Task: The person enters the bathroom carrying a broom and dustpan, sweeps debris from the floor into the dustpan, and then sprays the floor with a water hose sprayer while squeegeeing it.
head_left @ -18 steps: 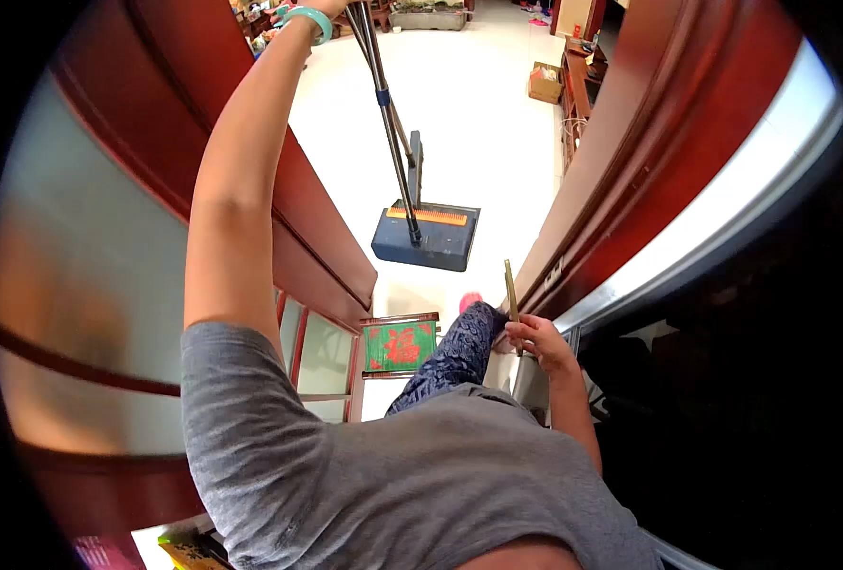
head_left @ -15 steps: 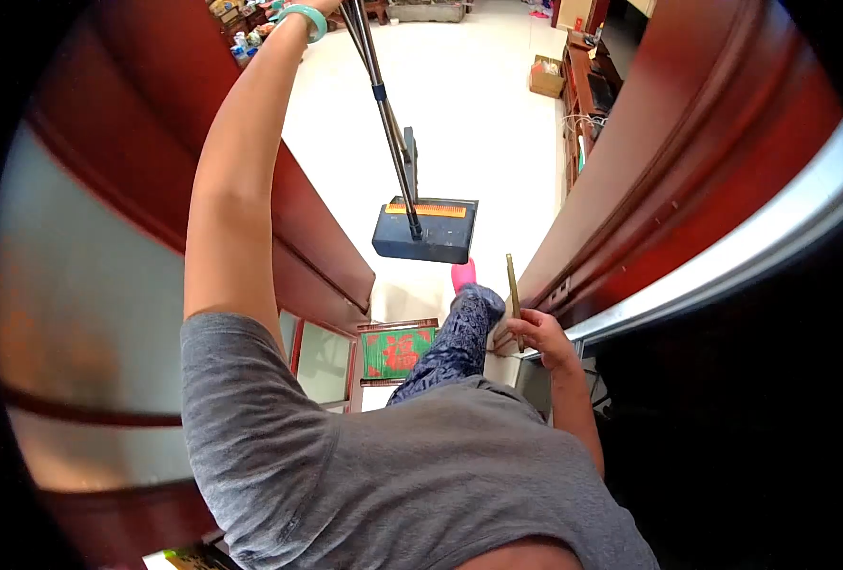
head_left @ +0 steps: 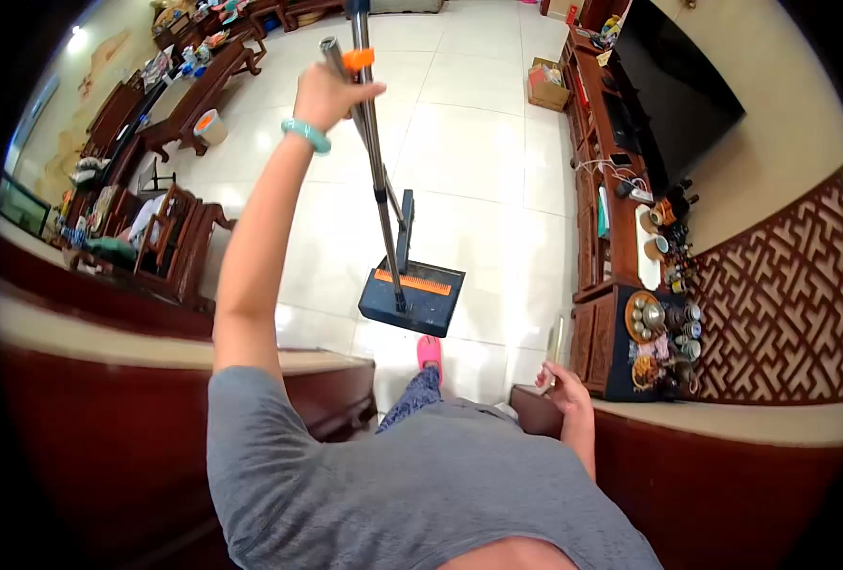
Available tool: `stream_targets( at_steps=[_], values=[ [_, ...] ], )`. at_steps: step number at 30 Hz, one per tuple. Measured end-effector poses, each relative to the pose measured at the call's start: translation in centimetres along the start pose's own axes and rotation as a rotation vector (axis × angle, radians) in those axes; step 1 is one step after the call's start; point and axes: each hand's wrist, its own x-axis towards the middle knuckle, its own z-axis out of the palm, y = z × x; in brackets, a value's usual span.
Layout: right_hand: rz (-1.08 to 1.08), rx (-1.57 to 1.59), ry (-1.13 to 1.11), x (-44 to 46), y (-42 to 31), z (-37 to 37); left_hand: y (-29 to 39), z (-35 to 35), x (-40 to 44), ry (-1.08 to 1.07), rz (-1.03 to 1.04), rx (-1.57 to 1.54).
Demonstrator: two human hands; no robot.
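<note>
Black dustpan [head_left: 431,315] is showing left of the wooden cabinet [head_left: 593,342], floor contact unclear | left hand [head_left: 325,101] is gripping metal handles [head_left: 374,157], farther left and beyond that cabinet | right hand [head_left: 567,388] is pinching a thin, blurred strip [head_left: 558,337] just beside the cabinet | pink slipper [head_left: 429,351] is pointing forward, left of the cabinet

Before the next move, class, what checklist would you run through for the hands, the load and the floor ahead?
1. Left hand gripping the poles: ok.
2. Right hand free: not ok; it holds a thin strip, blurred.
3. Dustpan off the floor: cannot tell.
4. Dustpan clear of the pink slipper: cannot tell; they nearly meet in this view.
5. Cardboard box away from the dustpan: ok, beside the cabinet.
</note>
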Motion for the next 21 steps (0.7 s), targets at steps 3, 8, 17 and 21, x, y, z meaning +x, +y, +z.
stream_targets(
  at_steps=[3,8,17,21],
  values=[
    [0.160,0.120,0.265,4.1,-0.2,-3.3,-7.1,6.5,2.0,-0.069,-0.060,-0.098],
    [0.141,0.252,0.532,10.0,0.6,-7.3,-15.7,11.8,8.7,-0.010,-0.120,-0.156],
    [-0.141,-0.156,0.543,23.2,-10.7,-0.7,-27.1,17.8,24.8,0.240,-0.258,-0.292],
    [-0.223,-0.059,0.441,35.5,-21.4,6.5,-31.3,20.0,33.0,0.444,-0.339,-0.490]
  ],
)
